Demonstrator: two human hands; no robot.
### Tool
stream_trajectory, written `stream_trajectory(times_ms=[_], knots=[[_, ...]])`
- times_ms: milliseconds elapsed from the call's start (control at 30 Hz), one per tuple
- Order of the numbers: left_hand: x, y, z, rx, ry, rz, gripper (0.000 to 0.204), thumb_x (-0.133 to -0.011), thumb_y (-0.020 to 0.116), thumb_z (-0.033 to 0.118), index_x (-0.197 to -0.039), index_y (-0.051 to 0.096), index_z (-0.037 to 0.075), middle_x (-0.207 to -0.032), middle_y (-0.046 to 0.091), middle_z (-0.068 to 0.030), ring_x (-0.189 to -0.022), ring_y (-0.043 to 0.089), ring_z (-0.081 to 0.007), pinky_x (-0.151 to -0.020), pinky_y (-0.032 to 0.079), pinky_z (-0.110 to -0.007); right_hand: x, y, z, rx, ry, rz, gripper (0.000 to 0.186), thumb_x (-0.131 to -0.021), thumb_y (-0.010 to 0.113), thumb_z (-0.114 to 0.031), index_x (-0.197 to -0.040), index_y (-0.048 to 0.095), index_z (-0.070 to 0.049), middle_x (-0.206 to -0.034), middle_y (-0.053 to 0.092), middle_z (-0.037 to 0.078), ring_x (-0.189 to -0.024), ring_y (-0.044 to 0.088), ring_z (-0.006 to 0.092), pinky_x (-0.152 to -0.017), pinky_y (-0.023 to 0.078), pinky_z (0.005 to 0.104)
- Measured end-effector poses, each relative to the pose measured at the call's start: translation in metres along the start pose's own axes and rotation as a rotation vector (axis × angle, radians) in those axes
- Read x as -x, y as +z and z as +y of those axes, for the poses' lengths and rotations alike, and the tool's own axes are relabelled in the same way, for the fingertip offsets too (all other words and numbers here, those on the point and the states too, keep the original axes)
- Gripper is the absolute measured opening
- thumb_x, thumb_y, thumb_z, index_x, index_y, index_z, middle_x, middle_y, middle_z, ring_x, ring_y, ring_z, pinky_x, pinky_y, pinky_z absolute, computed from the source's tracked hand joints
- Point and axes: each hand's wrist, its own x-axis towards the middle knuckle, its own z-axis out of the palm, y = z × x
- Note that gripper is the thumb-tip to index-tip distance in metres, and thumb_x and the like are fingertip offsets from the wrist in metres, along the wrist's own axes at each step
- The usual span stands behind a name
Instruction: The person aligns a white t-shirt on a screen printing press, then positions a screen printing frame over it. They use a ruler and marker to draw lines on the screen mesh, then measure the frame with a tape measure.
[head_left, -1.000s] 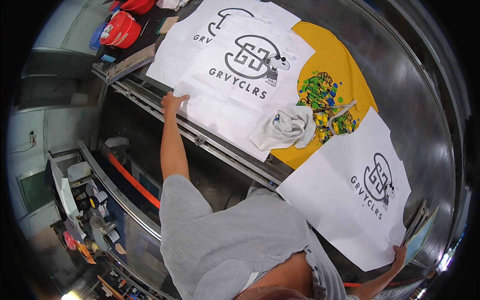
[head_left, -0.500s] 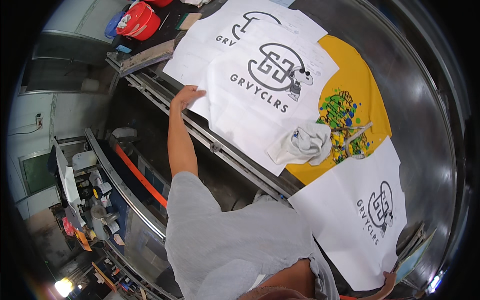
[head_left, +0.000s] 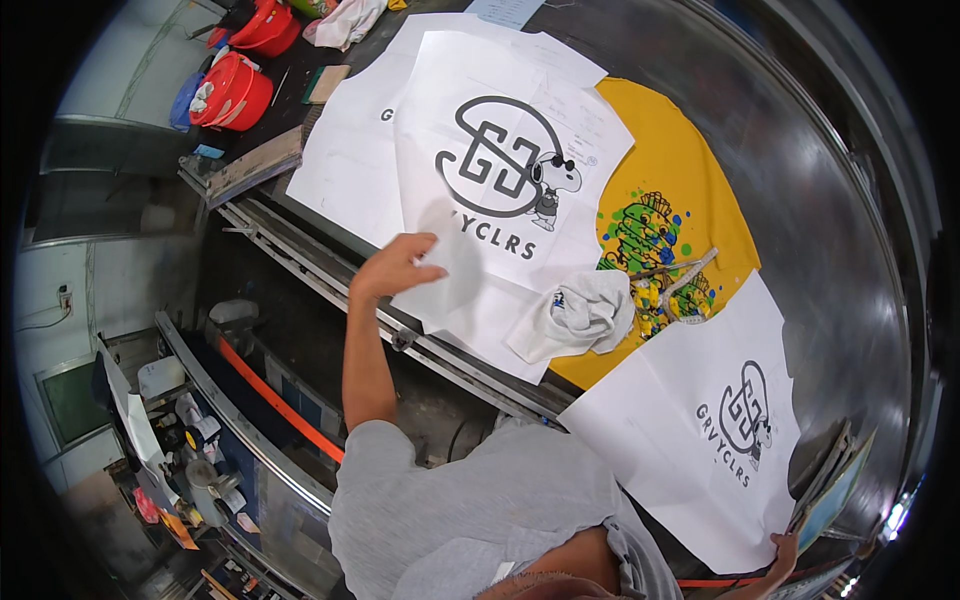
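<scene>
Left hand (head_left: 400, 265): thumb and fingers spread well apart, no hold on anything, right at the lower left part of the top sheet (head_left: 500, 150); touching or just above, can't tell
Top sheet: white paper, big dark looped logo plus cartoon dog in shades, lying over the under sheet (head_left: 345, 155) on the dark worktop (head_left: 835, 220)
Right hand (head_left: 785, 552): way down at the bottom right corner of the side sheet (head_left: 650, 430); pretty tiny here, so can't tell how tight a grip
Side sheet: same kind of logo, slanted, covering the lower edge of the yellow shirt (head_left: 690, 140)
Yellow shirt: spread out between the two printed sheets, busy green-and-blue print
Grey-white cloth (head_left: 585, 312): bunched up, sitting on the shirt and the neighbouring paper
Boards (head_left: 835, 480): just beside the right hand, kinda stacked and tilted
Red bucket (head_left: 240, 92): upper left, near a wooden bar (head_left: 255, 168)
</scene>
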Motion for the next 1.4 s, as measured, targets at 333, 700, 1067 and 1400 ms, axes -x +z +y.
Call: stream_trajectory(times_ms=[333,700,1067,1400], knots=[[0.020,-0.046,-0.108,0.519,-0.454,0.363,0.029,-0.087,0.071,0.009,-0.111,0.073,-0.008,-0.095,0.075,-0.0083,-0.082,0.070,-0.0159,-0.074,0.057,-0.032,-0.003,0.001,0.017,-0.025,-0.018,0.016,0.036,-0.077,0.069,-0.008,-0.111,0.066,0.003,-0.101,0.064,0.009,-0.093,0.063,0.0255,-0.084,0.051,0.0403],[-0.036,-0.073,-0.216,1.134,-0.700,0.921,0.057,-0.100,0.064,0.037,-0.129,0.060,-0.011,-0.115,0.071,-0.0193,-0.098,0.071,-0.0286,-0.083,0.058,-0.039,-0.016,-0.005,-0.008,0.006,-0.036,0.039,0.028,-0.079,0.070,-0.011,-0.104,0.069,0.001,-0.098,0.063,0.008,-0.092,0.062,0.0243,-0.082,0.052,0.0404],[-0.042,-0.069,-0.184,1.238,-0.459,0.975,0.051,-0.098,0.066,0.033,-0.126,0.064,-0.009,-0.113,0.071,-0.0189,-0.098,0.071,-0.0306,-0.086,0.059,-0.040,-0.006,-0.008,0.049,0.085,-0.236,0.056,0.021,-0.080,0.070,-0.013,-0.097,0.072,0.000,-0.095,0.061,0.006,-0.090,0.061,0.0231,-0.080,0.052,0.0406],[-0.015,-0.073,-0.010,0.963,-0.311,0.848,0.045,-0.105,0.057,0.026,-0.139,0.059,-0.004,-0.120,0.066,-0.0176,-0.105,0.067,-0.0239,-0.091,0.057,-0.034,-0.002,0.023,-0.056,0.180,0.215,0.040,0.054,-0.069,0.089,-0.022,-0.112,0.068,0.002,-0.108,0.070,0.016,-0.097,0.065,0.0266,-0.084,0.052,0.0406]])
